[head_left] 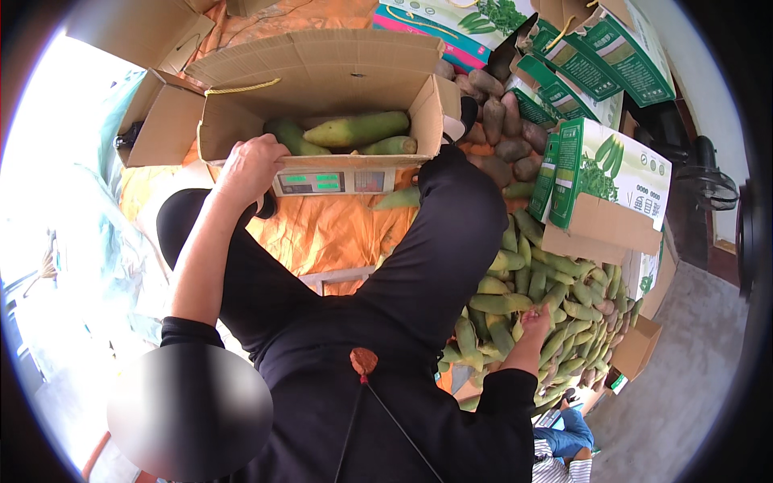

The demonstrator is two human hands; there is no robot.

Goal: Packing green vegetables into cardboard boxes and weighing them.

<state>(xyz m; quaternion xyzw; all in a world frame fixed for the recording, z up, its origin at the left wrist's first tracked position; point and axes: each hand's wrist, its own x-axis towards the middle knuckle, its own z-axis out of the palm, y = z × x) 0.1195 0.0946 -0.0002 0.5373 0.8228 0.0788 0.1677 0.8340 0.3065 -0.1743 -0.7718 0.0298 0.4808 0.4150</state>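
My left hand (254,167) is closed over the near rim of an open cardboard box (322,76), thumb and fingers bent at its left corner. Several green radishes (358,127) lie in the box. The box rests on a scale whose lit green display (314,182) faces me. Off to my right, my right hand (535,321) is down in a large heap of green radishes (568,310). Its fingers are curled at the end of one radish (555,296), and part of the grip is hidden.
Reddish-brown tubers (511,121) lie beyond the heap. Green-and-white cartons (616,165) stand at the right, near a black fan (708,181). An orange sheet (322,241) covers the floor between my knees. Another person's blue-clad leg (568,435) shows at lower right.
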